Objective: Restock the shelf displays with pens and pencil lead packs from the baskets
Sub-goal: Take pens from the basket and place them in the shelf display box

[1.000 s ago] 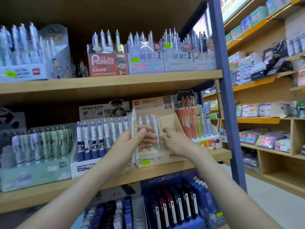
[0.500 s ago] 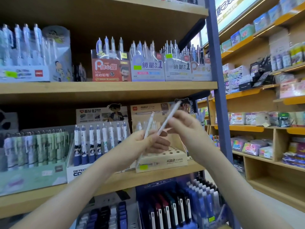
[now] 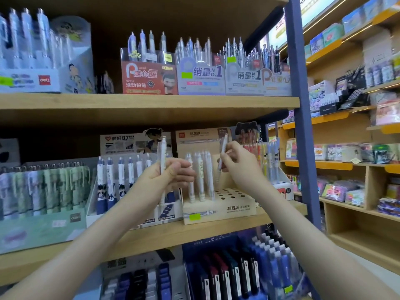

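Left grip [image 3: 160, 180] clutching upright pens [image 3: 162, 152], right grip [image 3: 240, 167] pinching one pen [image 3: 223, 148] above holed display [image 3: 218, 210]

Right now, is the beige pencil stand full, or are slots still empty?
Partly full. On the beige pencil stand, a few white pencils stand along the left side; rows of open holes show on the right.

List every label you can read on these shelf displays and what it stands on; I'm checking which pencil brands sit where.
"deli": white box, top shelf
"随心握", "活动铅笔", "0.7": red box
"销量NO.1": pale box and its neighbour
"低重心": far-right box
"爱好 0.7": header card
"芯自动": beige holed box
Fine print and green stickers: too blurred to read.
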Available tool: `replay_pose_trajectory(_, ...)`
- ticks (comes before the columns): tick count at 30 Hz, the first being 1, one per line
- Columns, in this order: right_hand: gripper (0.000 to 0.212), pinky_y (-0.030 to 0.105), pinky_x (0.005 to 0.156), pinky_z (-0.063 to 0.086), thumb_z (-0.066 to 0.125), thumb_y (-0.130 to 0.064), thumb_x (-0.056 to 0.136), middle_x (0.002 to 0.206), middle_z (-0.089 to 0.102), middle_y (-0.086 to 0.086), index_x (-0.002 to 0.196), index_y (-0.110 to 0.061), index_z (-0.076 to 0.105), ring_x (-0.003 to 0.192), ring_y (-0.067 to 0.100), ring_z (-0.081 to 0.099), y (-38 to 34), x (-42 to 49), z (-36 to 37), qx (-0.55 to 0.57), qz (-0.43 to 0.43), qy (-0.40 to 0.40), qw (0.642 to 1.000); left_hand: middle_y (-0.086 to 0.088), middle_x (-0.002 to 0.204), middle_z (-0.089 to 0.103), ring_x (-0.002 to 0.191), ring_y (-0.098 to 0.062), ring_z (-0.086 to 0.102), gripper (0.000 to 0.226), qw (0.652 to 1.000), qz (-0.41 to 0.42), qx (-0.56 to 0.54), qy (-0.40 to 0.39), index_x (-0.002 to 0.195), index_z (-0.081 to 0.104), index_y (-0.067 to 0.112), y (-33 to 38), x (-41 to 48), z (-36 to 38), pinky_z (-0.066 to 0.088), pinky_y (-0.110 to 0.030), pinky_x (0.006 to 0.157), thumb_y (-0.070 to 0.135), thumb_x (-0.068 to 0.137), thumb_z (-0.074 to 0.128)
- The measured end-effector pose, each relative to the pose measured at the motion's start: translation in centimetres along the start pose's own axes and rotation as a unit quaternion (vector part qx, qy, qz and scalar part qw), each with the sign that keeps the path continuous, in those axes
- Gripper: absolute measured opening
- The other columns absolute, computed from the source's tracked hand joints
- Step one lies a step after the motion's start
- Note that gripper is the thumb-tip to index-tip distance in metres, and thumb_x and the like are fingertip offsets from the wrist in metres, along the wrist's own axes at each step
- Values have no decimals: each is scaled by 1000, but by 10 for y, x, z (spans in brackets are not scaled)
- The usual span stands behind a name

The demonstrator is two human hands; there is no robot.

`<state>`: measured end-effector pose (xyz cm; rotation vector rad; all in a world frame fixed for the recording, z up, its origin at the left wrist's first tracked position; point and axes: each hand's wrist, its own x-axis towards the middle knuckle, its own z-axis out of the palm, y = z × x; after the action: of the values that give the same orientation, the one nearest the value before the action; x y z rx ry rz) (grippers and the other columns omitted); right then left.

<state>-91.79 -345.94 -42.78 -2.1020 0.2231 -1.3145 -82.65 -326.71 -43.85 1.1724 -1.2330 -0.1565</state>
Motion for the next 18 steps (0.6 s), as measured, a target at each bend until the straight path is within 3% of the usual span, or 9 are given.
replay_pose_trajectory(3,18,42,83,54,47,-23,98,97,67,6,114,-17,53,87,22,65,0,5,5,-34,20,-29,999,-8,92,73,91,-20,69,38,1000,1,-13,-4,107,61,3,-2,0,-2,56,-22,77,31,84,48)
replay_pose_trajectory(6,10,41,82,55,48,-22,98,91,68,8,106,-19,53,83,22,66,2,7,9,-47,29,-62,997,-6,89,72,89,-19,69,37,1000,-3,-20,-9,106,60,3,-2,0,-1,56,-21,76,30,84,48)
replay_pose_trajectory(11,17,40,79,57,52,-20,96,91,67,8,109,-10,57,80,20,67,14,16,14,-74,69,-69,992,-5,87,73,86,-17,69,36,999,-10,-28,-13,104,61,4,-3,0,-1,56,-22,75,29,83,48)
replay_pose_trajectory(14,12,43,80,56,55,-20,95,94,67,9,103,-13,59,85,23,66,19,17,17,-81,71,-78,991,-6,86,72,85,-18,69,34,1000,-14,-20,-17,104,61,4,-4,0,-1,56,-23,76,29,83,49)
replay_pose_trajectory(18,5,41,78,57,58,-17,93,90,66,7,98,-14,58,77,17,67,21,18,17,-61,78,-75,992,-5,81,70,80,-16,67,32,999,-14,-10,-29,100,62,5,-2,1,1,56,-23,75,29,83,49)
